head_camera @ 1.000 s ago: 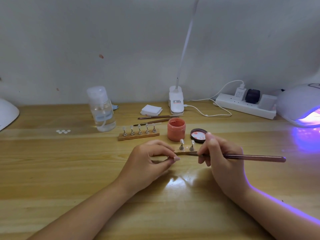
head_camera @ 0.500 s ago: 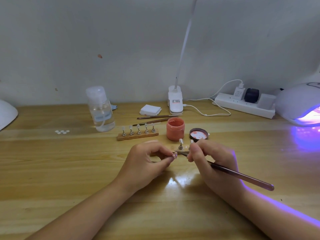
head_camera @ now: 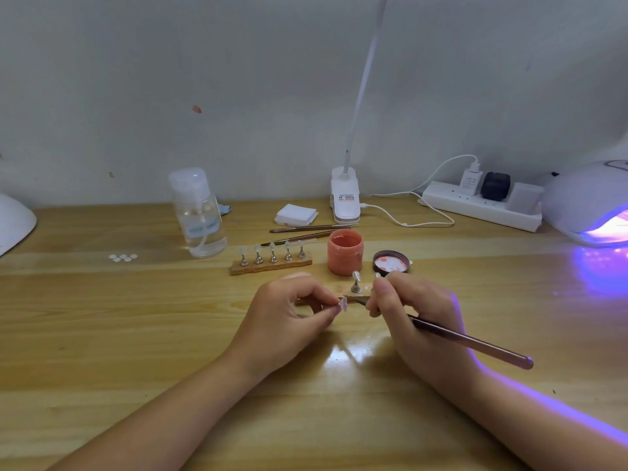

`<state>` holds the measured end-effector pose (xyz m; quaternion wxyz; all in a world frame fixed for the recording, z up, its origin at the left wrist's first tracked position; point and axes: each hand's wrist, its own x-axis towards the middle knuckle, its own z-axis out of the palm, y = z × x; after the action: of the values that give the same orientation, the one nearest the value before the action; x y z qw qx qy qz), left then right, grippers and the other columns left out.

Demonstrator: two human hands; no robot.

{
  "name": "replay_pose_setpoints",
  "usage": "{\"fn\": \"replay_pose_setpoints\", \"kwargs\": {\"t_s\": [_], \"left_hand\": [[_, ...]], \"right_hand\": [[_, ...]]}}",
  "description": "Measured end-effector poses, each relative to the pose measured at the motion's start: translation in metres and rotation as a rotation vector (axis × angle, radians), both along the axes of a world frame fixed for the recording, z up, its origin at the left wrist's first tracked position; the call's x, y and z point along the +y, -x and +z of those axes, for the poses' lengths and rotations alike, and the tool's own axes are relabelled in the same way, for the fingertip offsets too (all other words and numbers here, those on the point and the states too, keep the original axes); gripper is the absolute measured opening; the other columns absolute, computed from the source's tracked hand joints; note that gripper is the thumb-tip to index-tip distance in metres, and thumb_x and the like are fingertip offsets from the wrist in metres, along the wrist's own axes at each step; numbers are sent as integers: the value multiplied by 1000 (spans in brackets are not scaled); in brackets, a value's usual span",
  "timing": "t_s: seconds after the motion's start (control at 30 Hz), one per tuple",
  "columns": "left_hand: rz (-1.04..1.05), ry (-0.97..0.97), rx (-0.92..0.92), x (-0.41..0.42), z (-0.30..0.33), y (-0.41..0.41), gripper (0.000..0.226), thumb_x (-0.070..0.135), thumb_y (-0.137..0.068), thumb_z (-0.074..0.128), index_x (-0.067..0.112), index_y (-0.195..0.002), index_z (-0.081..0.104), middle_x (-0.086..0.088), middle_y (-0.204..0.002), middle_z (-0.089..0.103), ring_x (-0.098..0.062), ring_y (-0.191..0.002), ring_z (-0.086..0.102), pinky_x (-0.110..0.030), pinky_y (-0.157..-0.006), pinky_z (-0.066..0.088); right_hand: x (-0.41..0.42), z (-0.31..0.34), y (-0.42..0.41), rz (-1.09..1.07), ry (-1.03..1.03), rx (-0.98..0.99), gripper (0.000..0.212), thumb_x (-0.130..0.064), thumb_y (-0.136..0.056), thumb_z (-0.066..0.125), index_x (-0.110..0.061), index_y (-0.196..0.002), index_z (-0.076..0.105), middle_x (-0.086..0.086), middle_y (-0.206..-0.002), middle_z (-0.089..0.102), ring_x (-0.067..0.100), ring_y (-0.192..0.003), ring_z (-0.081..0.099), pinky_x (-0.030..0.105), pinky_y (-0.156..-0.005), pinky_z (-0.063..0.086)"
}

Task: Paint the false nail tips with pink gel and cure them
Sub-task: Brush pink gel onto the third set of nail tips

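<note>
**Hands at the nail tip, mid-tabletop**

We note the wooden tabletop running the full width against a pale wall. At the far right edge sits the curing lamp, lit, its violet glow spilling over the wood and along the right forearm. A power strip lies beside it at the wall, then a clip lamp, white pads and a clear pump bottle further left.

We see both forearms coming in from the near edge, converging at centre. The left hand rests low, fingers curled, thumb and forefinger pinching a small nail tip. The right hand grips a brush pen-style, fingers curled round it; the handle slants out toward the lower right, the bristle end meets the nail tip.

Just behind the hands stands a small holder with a clear tip on it. The open pink gel jar and its lid sit just behind that. A wooden rack with five tips lies left of the jar; two spare brushes lie behind it. Bare wood stretches left and near the front edge; small white stickers lie far left.
</note>
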<state>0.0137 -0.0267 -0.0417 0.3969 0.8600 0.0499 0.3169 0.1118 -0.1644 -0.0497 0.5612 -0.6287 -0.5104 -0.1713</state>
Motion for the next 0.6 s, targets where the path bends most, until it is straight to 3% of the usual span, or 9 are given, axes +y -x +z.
{"fn": "replay_pose_setpoints", "kwargs": {"t_s": [0.1, 0.2, 0.4, 0.6], "left_hand": [[-5, -5, -9, 0, 0, 0, 13, 5, -71, 76, 17, -69, 70, 10, -60, 58, 1, -62, 54, -9, -66, 42], [-8, 0, -9, 0, 0, 0, 12, 7, -71, 76, 17, -68, 69, 9, -60, 58, 0, -62, 54, -8, -63, 40], [-7, 2, -3, 0, 1, 0, 14, 5, -71, 76, 17, -67, 69, 11, -59, 56, 0, -60, 52, -9, -61, 37], [-4, -16, 5, 0, 1, 1, 10, 5, -72, 75, 13, -68, 70, 9, -62, 57, -1, -62, 53, -9, -61, 38]], "right_hand": [[-1, 0, 1, 48, 34, -65, 36, -19, -89, 45, -7, -57, 57, 4, -51, 54, 15, -49, 50, 28, -49, 40], [-3, 1, 3, 117, 44, -90, 50, -26, -94, 43, -2, -52, 54, 5, -47, 49, 15, -46, 46, 23, -48, 36], [-2, 0, 0, 19, -9, 33, 38, -22, -89, 42, -10, -57, 56, 6, -50, 53, 17, -50, 51, 30, -51, 39], [-1, 0, 1, 58, 45, -23, 38, -19, -89, 43, -5, -56, 57, 5, -50, 52, 12, -49, 50, 27, -49, 39]]}}
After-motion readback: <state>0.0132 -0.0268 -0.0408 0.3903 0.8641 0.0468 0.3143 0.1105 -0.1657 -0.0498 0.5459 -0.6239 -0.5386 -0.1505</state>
